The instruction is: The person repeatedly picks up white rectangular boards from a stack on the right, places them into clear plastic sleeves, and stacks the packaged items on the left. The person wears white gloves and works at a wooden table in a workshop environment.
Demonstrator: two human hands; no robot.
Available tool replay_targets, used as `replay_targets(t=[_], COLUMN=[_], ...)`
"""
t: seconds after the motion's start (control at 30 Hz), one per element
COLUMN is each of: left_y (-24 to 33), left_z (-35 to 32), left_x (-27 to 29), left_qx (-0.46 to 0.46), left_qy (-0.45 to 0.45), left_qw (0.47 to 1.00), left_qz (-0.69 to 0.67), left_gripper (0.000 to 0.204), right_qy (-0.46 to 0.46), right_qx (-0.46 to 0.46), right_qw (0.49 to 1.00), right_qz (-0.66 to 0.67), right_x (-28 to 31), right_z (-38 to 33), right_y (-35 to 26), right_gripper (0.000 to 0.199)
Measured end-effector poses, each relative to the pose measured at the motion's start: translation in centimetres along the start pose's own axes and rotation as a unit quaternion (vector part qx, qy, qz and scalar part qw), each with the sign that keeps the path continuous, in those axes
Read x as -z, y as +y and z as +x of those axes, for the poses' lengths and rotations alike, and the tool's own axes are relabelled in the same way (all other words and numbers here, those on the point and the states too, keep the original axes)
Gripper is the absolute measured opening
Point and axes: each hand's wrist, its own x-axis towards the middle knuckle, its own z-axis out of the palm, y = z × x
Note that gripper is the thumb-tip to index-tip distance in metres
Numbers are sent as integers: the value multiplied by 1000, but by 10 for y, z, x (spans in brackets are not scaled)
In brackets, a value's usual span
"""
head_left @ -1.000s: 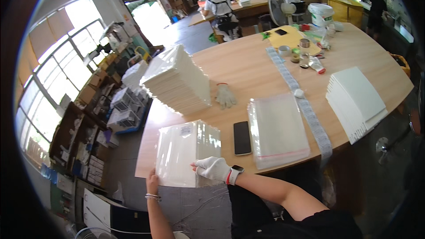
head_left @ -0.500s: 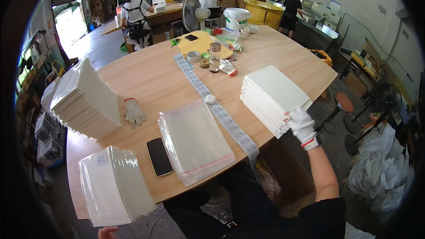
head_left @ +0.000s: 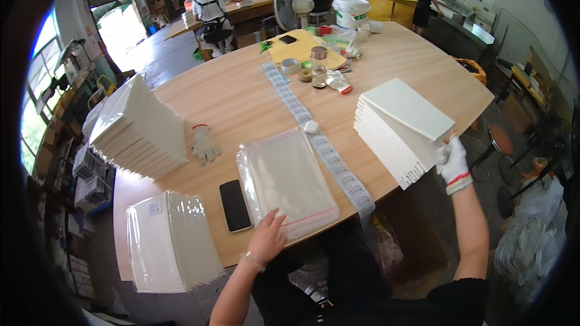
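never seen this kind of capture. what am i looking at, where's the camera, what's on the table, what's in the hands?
There is no machine here: a person works with two hands. The one picture comes from a wide fisheye camera worn on the person's head, looking down, so straight edges bend near the rim and the forearms come in from below.

The left hand, bare, rests on the near edge of a stack of clear plastic bags on the round wooden table. The right hand, in a white glove, grips the top sheet of a stack of white boards at the table's right edge.

Also on the table: a black phone, a bagged bundle of white boards, a taller leaning stack of white boards, a loose glove, and a long strip of labels. Other people work at benches behind.
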Motion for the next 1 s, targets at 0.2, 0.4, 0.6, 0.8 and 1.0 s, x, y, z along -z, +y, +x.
replay_targets(t=[0.2, 0.4, 0.6, 0.8, 1.0], left_y=[-25, -33, -36, -11, -41], left_z=[40, 41, 43, 36, 43], left_x=[-63, -74, -72, -67, -79], left_qx=[50, 33, 40, 25, 50], left_qy=[-162, -137, -156, -165, -149], left_qw=[956, 951, 950, 939, 964], left_qz=[238, 276, 266, 302, 216], left_gripper=[29, 18, 19, 33, 40], right_qy=[-70, -106, -307, -293, -262], right_qx=[-75, 196, 95, -168, -218], right_qw=[971, 945, 899, 921, 927], right_qz=[-215, -238, -298, -192, -153], right_x=[1, -9, 55, 77, 71], right_z=[46, -55, -152, -207, -225], right_y=[-37, 9, 72, 116, 121], right_gripper=[23, 22, 33, 32, 34])
